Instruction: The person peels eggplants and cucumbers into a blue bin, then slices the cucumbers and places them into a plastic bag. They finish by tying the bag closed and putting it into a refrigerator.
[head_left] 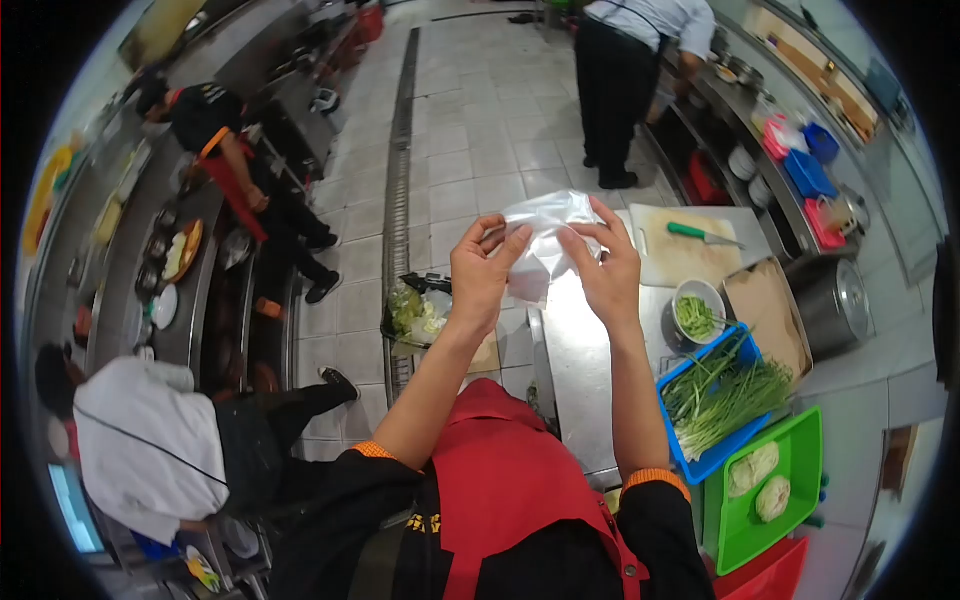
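Note:
A clear plastic bag (pixel 548 245) is stretched between my two hands, held up in front of me. My left hand (pixel 484 258) pinches its left side between thumb and fingers. On the opposite side, my right hand (pixel 606 262) grips the bag, thumb against the film and fingers behind it. Beyond my right hand lies a white cutting board (pixel 670 262) with a green-handled knife (pixel 705 235) on it. A bowl of chopped green vegetable (pixel 694 316) stands near my right forearm. Beside that forearm, a blue tray (pixel 690 465) holds long green onions (pixel 725 395).
A green tray (pixel 812 440) with two pale cabbage-like pieces sits at the lower right, by a cardboard box (pixel 775 305) and a large metal pot (pixel 850 300). On the floor, a bin of vegetable scraps (pixel 412 315) stands beside a drain grate. Three people work at the counters around.

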